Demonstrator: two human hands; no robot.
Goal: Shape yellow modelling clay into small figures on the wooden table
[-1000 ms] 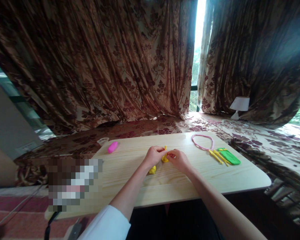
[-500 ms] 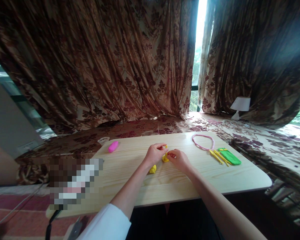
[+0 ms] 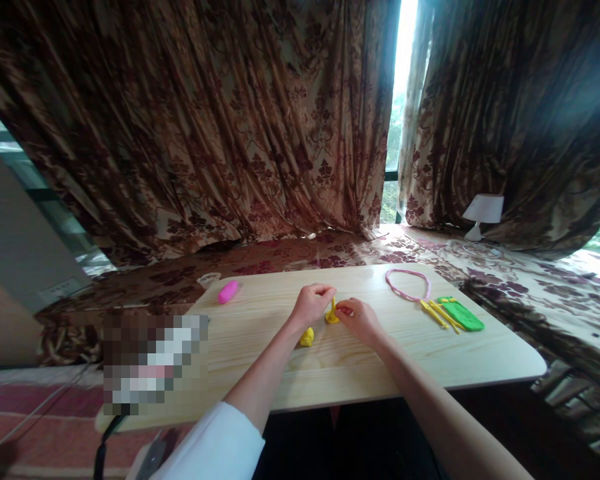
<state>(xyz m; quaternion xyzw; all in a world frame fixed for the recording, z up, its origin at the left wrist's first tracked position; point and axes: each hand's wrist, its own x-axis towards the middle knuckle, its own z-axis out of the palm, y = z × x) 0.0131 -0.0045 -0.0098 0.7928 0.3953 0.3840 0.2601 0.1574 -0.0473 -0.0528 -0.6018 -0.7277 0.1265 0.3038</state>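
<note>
A yellow modelling clay piece stands on the table with a wide round base and a thin upright stem. My left hand pinches the top of the stem between thumb and fingers. From the other side, my right hand has its fingers closed together against the lower stem, just above the base. Beneath my left wrist lies a rough yellow clay lump, touched by neither hand.
On the pale wooden table lie a pink oblong object at back left, and a pink twisted loop, yellow strips and a flat green piece at right. A blurred-out object covers the left side. A white lamp stands behind.
My left fingers have shifted from beside the stem onto its top, so more of the stem shows below them. My right hand stays almost in place by the base.
</note>
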